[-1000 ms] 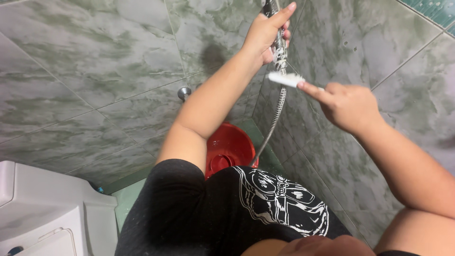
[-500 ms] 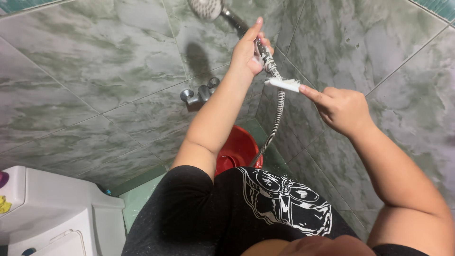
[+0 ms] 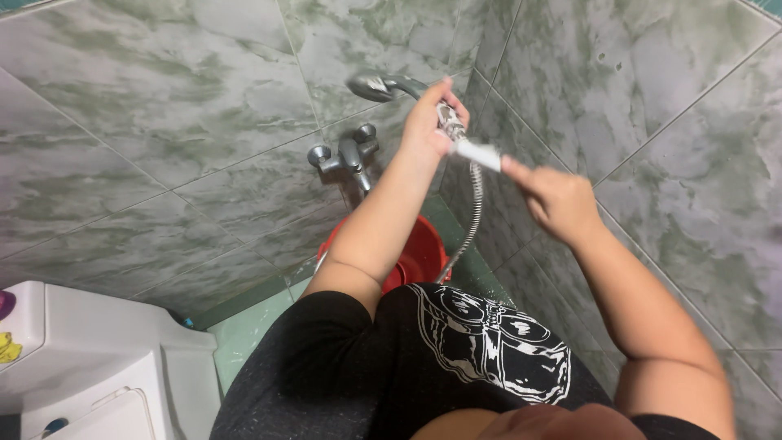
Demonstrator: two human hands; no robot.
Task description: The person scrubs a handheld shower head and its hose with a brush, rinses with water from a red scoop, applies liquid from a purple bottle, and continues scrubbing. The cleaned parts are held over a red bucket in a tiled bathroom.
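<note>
Down at the far left, a white toilet tank (image 3: 90, 350) fills the corner, well apart from the work. Moving right along the green marbled wall tiles (image 3: 163, 147), a chrome mixer tap (image 3: 346, 155) juts from the wall, with a red bucket (image 3: 419, 253) on the floor below it, partly hidden by the forearm.

Above the tap, the left hand (image 3: 428, 122) is raised and closed around the handle of a chrome shower head (image 3: 379, 85), whose face tilts down and to the left. Its grip is wrapped firmly on the handle just above the joint where the metal hose (image 3: 472, 212) hangs down toward the bucket.

Just right of that, a small white brush (image 3: 479, 153) has its head touching the base of the handle, at the hose fitting. The right hand (image 3: 554, 200) is closed on the brush, the forefinger stretched along its back to press it; the rest of the brush handle is hidden inside the fist.

To scrub this joint well, it seems best to keep the left hand steady so the handle does not twist away, and to work the bristles with short strokes round the fitting's grooves. Turning the handle a little in the left hand would likely bring the hidden side to the brush. Light pressure from the forefinger should do; too much might make the brush slip off the wet metal.
</note>
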